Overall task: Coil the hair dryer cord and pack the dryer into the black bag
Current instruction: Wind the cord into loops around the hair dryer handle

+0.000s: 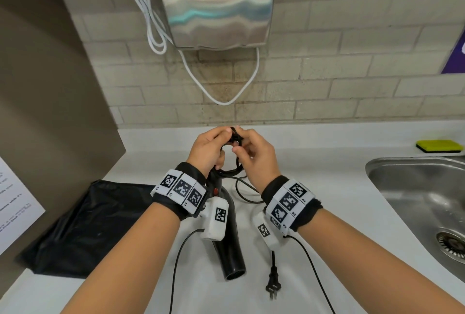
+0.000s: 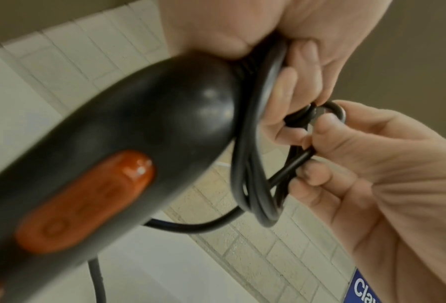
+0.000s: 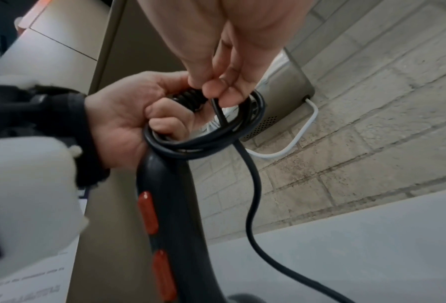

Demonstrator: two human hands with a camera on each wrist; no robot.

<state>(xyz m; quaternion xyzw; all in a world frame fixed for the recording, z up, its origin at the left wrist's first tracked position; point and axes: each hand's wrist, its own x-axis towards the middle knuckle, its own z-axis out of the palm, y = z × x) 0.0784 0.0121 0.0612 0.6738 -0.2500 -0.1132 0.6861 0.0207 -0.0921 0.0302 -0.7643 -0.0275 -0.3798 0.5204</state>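
The black hair dryer (image 1: 230, 250) stands tilted, its nozzle down on the white counter (image 1: 327, 162). My left hand (image 1: 221, 137) grips the end of its handle, along with several loops of the black cord (image 1: 234, 162). In the left wrist view the handle (image 2: 138, 143) shows an orange switch (image 2: 86, 203). My right hand (image 1: 241, 147) pinches a strand of cord at the top of the coil (image 3: 203, 143). The loose cord (image 3: 252, 205) trails down to the plug (image 1: 273, 286) lying on the counter. The black bag (image 1: 83, 228) lies flat at the left.
A steel sink (image 1: 377, 165) is set in the counter at the right, with a yellow sponge (image 1: 439, 146) behind it. A metal hand dryer (image 1: 216, 6) with a hanging white cable (image 1: 226, 102) is on the brick wall. A printed sheet (image 1: 15, 200) is stuck to the brown panel at the left.
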